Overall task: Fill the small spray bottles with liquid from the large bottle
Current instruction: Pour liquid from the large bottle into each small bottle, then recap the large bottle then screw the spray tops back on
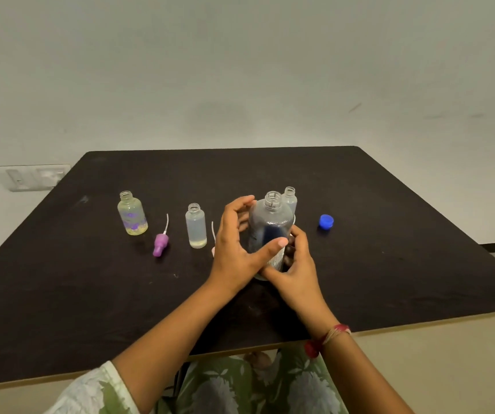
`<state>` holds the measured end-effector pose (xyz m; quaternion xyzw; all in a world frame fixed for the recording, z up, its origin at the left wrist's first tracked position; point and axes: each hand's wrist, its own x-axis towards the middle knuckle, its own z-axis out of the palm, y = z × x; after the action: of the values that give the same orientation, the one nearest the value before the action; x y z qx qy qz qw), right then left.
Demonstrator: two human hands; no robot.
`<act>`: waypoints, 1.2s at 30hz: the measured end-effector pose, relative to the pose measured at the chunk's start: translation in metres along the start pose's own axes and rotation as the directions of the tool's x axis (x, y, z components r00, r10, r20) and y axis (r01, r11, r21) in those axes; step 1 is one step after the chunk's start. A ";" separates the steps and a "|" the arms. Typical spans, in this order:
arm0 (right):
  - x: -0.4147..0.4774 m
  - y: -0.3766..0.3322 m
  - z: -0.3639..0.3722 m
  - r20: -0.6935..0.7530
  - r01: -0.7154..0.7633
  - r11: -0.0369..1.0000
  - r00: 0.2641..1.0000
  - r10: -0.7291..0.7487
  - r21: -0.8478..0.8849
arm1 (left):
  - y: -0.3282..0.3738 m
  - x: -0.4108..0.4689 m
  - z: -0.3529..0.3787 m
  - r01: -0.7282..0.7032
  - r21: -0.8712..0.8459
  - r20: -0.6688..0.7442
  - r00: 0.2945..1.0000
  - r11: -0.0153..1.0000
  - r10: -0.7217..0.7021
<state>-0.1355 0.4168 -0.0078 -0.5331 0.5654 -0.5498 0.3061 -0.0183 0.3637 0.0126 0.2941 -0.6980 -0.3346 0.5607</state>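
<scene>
The large clear bottle [271, 225] stands upright near the table's middle, its neck uncapped and a dark label on its body. My left hand [234, 249] holds it from the left, thumb across the front and fingers curved round the far side. My right hand [295, 267] grips its lower right part. Three small bottles stand uncapped: one with yellowish liquid and purple print [132, 215] at the left, a clear one [196, 226] in the middle, and one [290, 198] just behind the large bottle, mostly hidden.
A purple spray head [160, 245] with its tube lies between the two left bottles. Another thin white tube [212, 230] shows beside my left hand, its head hidden. A blue cap [326, 221] lies to the right on the black table [389, 234].
</scene>
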 end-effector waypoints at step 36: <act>0.077 -0.002 -0.092 -0.379 -0.060 0.938 0.922 -0.079 -0.341 | 0.001 0.000 -0.004 0.084 0.059 0.041 0.995 0.995 -0.086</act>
<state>-0.2400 0.3716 0.0318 -0.4623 0.6996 -0.5378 0.0872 -0.0145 0.3637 0.0140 0.3323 -0.7061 -0.3443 0.5219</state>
